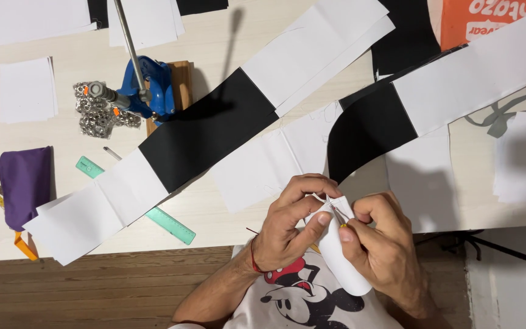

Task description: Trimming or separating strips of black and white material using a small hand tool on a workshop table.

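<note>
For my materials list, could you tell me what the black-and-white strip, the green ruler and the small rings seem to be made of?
Black-and-white strip: likely matte woven fabric; it drapes and curves. Green ruler: translucent plastic, apparently. Small rings: shiny silvery metal, glinting.

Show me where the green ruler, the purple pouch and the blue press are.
Green ruler [171,222]: head view, on its lower stretch below the strip.
Purple pouch [24,183]: head view, middle of the cloth.
Blue press [153,85]: head view, on its blue body.

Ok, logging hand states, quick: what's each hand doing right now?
Left hand: closed, pinching the white fabric piece.
Right hand: closed on a small pointed tool set against that fabric.
</note>
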